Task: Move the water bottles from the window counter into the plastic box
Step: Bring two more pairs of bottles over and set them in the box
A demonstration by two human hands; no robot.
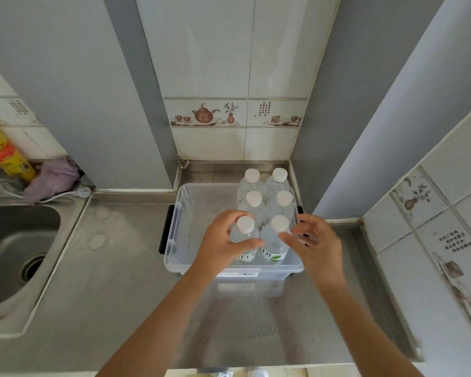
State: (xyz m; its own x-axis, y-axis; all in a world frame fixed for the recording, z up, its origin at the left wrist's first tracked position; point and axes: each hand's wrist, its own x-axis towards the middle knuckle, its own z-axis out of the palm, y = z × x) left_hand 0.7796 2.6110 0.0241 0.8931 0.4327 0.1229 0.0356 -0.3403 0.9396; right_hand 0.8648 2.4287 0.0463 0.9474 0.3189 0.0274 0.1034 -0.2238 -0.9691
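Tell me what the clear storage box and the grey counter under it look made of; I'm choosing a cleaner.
The clear storage box looks like glossy translucent plastic: the counter shows through its walls. The grey counter looks like brushed stainless steel, with a soft, streaky sheen and blurred reflections; some dull water marks show.

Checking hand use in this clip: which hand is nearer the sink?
Left. The left hand grips a bottle in the box, on the side toward the sink; the right hand is past the bottles, farther from it.
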